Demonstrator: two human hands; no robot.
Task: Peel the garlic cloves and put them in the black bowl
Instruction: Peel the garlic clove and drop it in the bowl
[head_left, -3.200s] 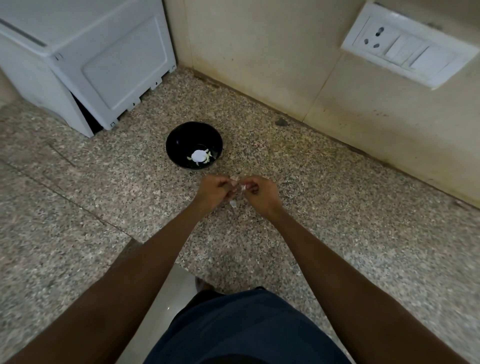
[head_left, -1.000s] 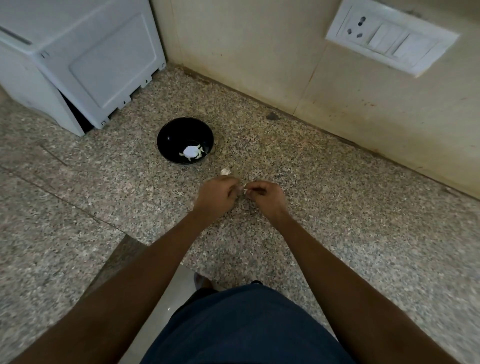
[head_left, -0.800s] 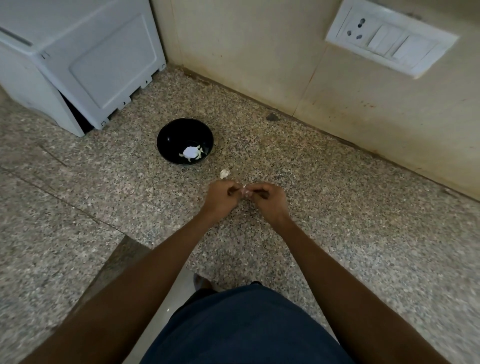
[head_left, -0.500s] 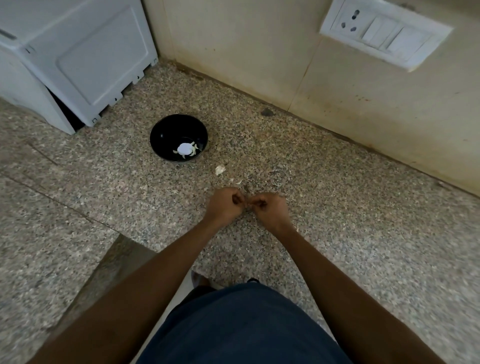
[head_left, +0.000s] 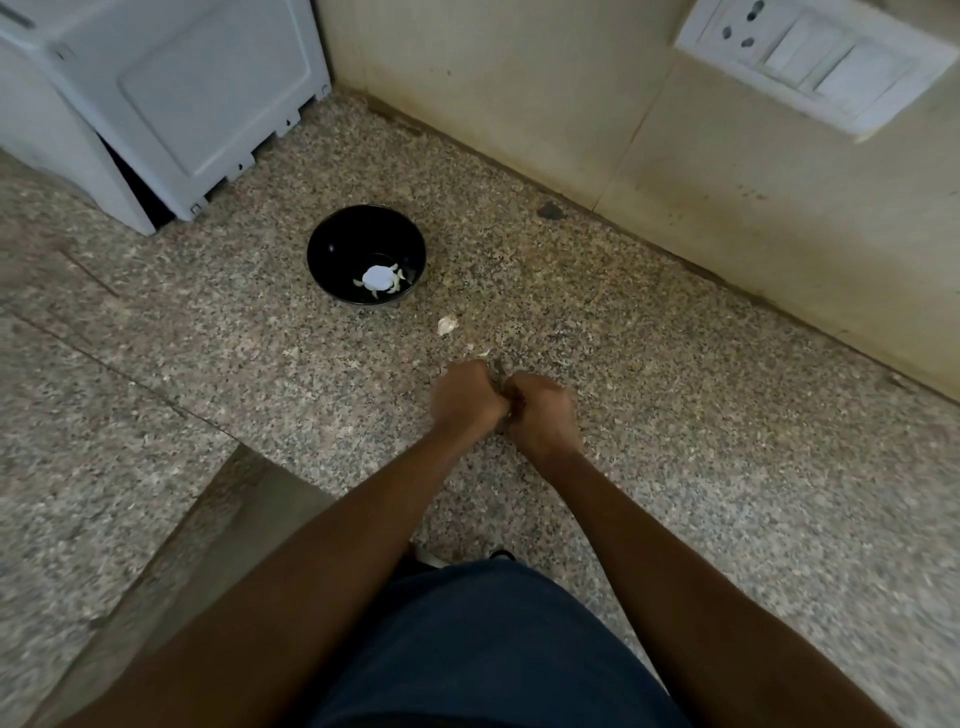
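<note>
The black bowl (head_left: 332, 244) stands on the speckled stone counter, a hand's width to the far left of my hands. Several peeled garlic cloves (head_left: 397, 283) lie in its bottom around a bright white patch. My left hand (head_left: 465, 397) and my right hand (head_left: 543, 410) are pressed together knuckle to knuckle, fingers curled inward, pinching a garlic clove that is almost wholly hidden between them. A loose scrap of garlic skin (head_left: 447, 325) lies on the counter between the bowl and my hands, with smaller flakes just beyond my left hand.
A white appliance (head_left: 171, 98) stands at the back left, close behind the bowl. The tiled wall (head_left: 571, 104) runs along the back with a switch plate (head_left: 810, 57) at the upper right. The counter edge (head_left: 218, 467) cuts in at the lower left.
My hands have drawn nearer to me and closed tighter together, hiding the white clove that showed between the fingers. The skin scrap now lies bare on the counter.
</note>
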